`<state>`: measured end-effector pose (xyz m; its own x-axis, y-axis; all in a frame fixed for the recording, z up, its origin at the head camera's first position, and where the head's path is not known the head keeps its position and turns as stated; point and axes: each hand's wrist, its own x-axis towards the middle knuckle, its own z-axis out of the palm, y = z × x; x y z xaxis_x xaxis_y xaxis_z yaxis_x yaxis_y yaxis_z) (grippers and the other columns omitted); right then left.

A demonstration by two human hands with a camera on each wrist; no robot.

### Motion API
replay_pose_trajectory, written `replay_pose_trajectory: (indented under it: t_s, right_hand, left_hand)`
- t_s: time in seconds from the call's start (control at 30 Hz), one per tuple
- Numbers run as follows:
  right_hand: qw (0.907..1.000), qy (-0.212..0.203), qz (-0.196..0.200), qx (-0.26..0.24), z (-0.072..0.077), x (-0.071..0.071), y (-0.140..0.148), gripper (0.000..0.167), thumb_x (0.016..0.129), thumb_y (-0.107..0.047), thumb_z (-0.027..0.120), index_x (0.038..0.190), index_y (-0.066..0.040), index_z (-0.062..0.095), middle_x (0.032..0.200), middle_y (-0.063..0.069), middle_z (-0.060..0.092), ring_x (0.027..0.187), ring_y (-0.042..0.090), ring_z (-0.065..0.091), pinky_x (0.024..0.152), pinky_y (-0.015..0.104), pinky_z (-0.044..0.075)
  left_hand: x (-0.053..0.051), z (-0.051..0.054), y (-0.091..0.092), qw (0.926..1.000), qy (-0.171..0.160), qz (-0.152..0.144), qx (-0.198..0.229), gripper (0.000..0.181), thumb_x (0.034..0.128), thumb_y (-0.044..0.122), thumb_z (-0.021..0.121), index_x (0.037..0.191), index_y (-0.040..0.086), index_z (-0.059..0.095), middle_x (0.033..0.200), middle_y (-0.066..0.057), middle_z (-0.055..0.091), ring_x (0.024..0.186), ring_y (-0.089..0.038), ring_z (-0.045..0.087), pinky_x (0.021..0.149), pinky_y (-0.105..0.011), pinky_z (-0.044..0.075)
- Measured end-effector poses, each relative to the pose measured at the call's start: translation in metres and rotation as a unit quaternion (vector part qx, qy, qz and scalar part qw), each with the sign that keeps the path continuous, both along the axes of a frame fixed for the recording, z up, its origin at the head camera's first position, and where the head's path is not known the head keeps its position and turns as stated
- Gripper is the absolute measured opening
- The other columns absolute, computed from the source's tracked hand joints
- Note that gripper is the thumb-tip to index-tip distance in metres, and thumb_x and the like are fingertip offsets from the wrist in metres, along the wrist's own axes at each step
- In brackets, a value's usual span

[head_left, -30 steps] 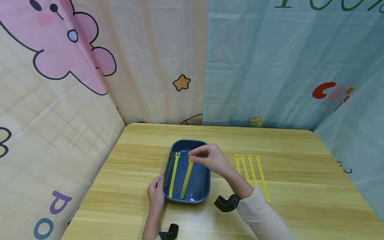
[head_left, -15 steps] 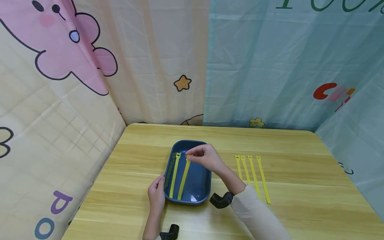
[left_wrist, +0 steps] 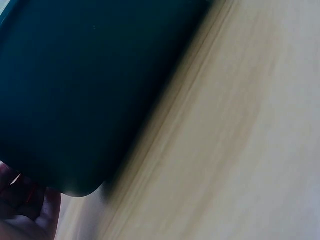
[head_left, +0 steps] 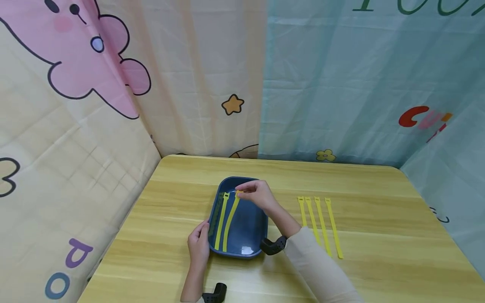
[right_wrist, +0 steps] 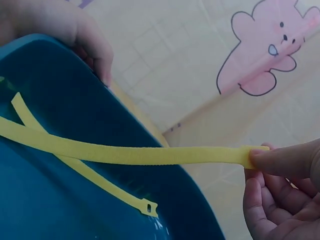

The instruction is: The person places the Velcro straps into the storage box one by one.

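My right hand [head_left: 259, 195] pinches the slotted head of a yellow hook-and-loop cable tie [right_wrist: 125, 155] between thumb and fingers. Its strip slopes down into a dark blue rectangular tray [head_left: 246, 229], the head raised and the tail low near the tray's near end. A second yellow cable tie [head_left: 221, 223] lies along the tray's left side, just left of the held one. At the tray's left edge, my left hand [head_left: 198, 244] grips the wall. Only the tray's outside and part of that hand [left_wrist: 30, 215] show in the left wrist view.
Several more yellow cable ties [head_left: 333, 227] lie side by side on the wooden table [head_left: 379, 219], right of the tray; the right forearm partly covers some. Printed curtains [head_left: 204, 84] hang behind and left of the table. Black wrist cameras [head_left: 273, 245] sit on both wrists.
My right hand has shifted slightly left and away from me, carrying the cable tie nearer to the one lying in the tray. The left hand stays on the tray.
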<state>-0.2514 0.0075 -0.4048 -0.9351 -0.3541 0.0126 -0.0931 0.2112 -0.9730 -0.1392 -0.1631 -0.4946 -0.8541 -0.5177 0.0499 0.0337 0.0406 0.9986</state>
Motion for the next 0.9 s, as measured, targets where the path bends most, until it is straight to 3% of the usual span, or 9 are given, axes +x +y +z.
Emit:
replay_pose_trajectory:
  t_s: [0.23,0.63,0.9]
  right_hand:
    - [0.9992,-0.023,-0.025,-0.02,-0.006,-0.009,-0.001,0.022,0.079,0.001,0.069,0.1,0.007,0.067,0.091,0.012,0.069,0.082,0.019,0.063,0.08,0.032,0.05]
    - [0.9986,-0.028,-0.036,0.027,-0.023,-0.021,-0.008,0.021,0.079,-0.001,0.069,0.1,0.003,0.07,0.095,0.009,0.068,0.083,0.018,0.06,0.08,0.032,0.05]
    - [0.9986,-0.029,-0.038,0.023,-0.03,-0.026,-0.013,0.02,0.079,0.002,0.068,0.1,0.004,0.069,0.096,0.012,0.067,0.085,0.02,0.062,0.079,0.033,0.05]
  left_hand:
    - [-0.001,-0.001,0.001,1.0,0.004,-0.001,-0.005,0.027,0.0938,0.008,0.05,0.111,-0.009,0.062,0.115,-0.02,0.059,0.111,-0.027,0.051,0.082,-0.012,0.039]
    - [-0.001,-0.001,0.001,1.0,0.002,0.003,0.002,0.026,0.0934,0.008,0.05,0.111,-0.009,0.062,0.114,-0.02,0.06,0.11,-0.026,0.051,0.082,-0.012,0.039]
    - [-0.002,-0.002,0.001,1.0,0.004,0.005,0.001,0.027,0.0936,0.007,0.05,0.11,-0.01,0.062,0.114,-0.021,0.06,0.109,-0.027,0.052,0.081,-0.012,0.04]
